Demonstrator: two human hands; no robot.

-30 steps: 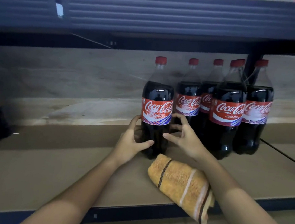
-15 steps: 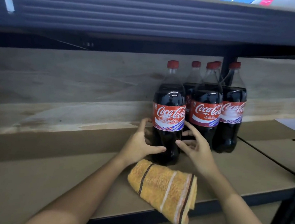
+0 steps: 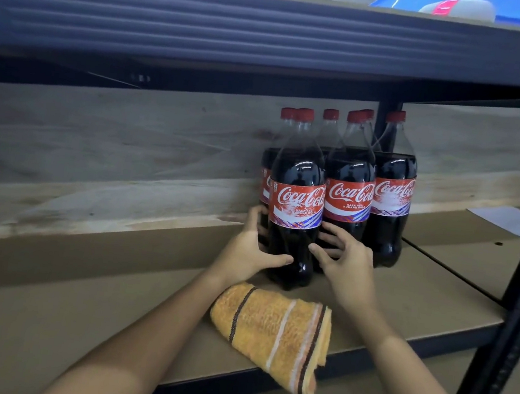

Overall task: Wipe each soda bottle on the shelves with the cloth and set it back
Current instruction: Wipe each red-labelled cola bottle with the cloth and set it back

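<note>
Several dark cola bottles with red caps and red labels stand in a cluster on the brown shelf board (image 3: 76, 321). My left hand (image 3: 245, 253) grips the lower body of the front-left bottle (image 3: 297, 201), with the thumb across its front. My right hand (image 3: 348, 265) is on that bottle's right side, its fingers spread and reaching between it and the neighbouring bottle (image 3: 349, 200). The bottle stands upright on the shelf, close against the others. A folded yellow cloth (image 3: 272, 331) with dark and white stripes lies on the shelf's front edge, between my forearms, and overhangs it.
A dark metal beam (image 3: 271, 29) of the upper shelf runs low overhead. A black upright post (image 3: 510, 322) stands at the right. A wooden board backs the shelf. A white sheet of paper (image 3: 505, 220) lies at the far right. Another bottle (image 3: 391, 199) stands at the cluster's right end.
The bottle between my hands has moved right, from a gap apart to right beside the cluster. My view has swung right; the lone bottle at far left is out of sight.
</note>
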